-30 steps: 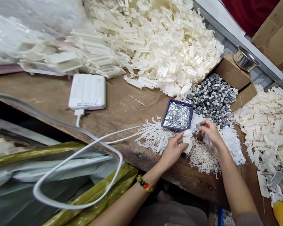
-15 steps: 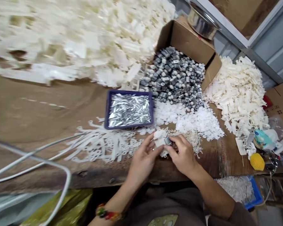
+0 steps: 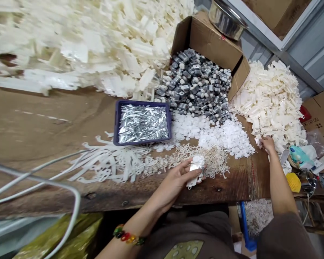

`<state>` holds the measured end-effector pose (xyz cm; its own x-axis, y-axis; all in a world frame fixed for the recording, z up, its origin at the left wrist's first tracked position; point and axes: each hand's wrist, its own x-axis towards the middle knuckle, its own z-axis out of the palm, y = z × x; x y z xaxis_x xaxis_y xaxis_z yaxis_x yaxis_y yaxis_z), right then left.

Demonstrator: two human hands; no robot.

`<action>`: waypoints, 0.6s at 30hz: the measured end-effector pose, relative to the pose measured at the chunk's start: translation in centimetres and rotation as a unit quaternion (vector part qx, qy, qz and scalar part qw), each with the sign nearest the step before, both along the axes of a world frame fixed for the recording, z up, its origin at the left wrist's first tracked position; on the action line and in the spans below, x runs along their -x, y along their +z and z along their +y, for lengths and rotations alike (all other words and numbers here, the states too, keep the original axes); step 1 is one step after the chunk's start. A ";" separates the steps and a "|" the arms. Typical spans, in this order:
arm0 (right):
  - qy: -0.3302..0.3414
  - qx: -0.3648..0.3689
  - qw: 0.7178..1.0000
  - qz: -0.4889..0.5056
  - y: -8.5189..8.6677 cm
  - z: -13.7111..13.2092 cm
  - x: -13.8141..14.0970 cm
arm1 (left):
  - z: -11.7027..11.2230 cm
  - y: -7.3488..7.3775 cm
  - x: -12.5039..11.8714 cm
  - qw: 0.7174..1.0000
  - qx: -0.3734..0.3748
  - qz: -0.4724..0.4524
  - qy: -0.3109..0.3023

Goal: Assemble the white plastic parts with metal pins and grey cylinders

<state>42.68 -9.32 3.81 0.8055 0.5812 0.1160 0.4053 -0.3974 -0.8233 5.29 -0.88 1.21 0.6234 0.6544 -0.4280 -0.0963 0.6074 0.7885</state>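
My left hand [image 3: 178, 177] is closed around a small white plastic part [image 3: 195, 168] with a grey metal piece set in it, held just over the wooden table's front edge [image 3: 162, 196]. My right hand [image 3: 267, 144] reaches out to the right and touches the near edge of a pile of cream plastic pieces [image 3: 272, 100]; its fingers are curled and what they hold, if anything, is hidden. Between the hands lie small white discs [image 3: 226, 138] and thin white sprue pieces [image 3: 213, 160].
A purple tray of shiny metal pins [image 3: 142, 123] sits left of a cardboard box [image 3: 213, 43] spilling grey cylindrical parts [image 3: 197, 84]. A big heap of cream parts [image 3: 97, 39] fills the back. White cables [image 3: 43, 180] lie at left. A steel bowl [image 3: 226, 18] stands behind the box.
My right hand left the part and moved right to the cream pile. My left hand kept the part, which now holds a grey metal piece. The view shifted slightly.
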 end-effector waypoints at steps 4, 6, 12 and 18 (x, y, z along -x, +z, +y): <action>0.085 -0.037 0.991 0.102 1.4 -1.1 3.9 | 0.0 -0.6 0.1 0.999 0.016 -0.028 -0.006; 0.136 -0.089 0.974 0.160 1.7 -1.0 7.8 | 0.0 -0.9 -0.3 0.998 0.013 -0.056 0.000; 0.259 -0.010 0.966 -0.020 0.2 1.4 22.4 | -0.3 -1.4 -0.6 0.994 -0.072 -0.042 0.076; 0.311 -0.001 0.895 -0.321 -1.2 2.6 27.6 | -0.8 -1.4 1.0 0.976 -0.179 0.012 0.122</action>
<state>15.06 -6.71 2.56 0.0938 0.8927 0.4408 0.9368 0.0707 -0.3427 4.26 -1.73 -0.21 0.4227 0.8926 -0.1571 -0.1818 0.2533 0.9502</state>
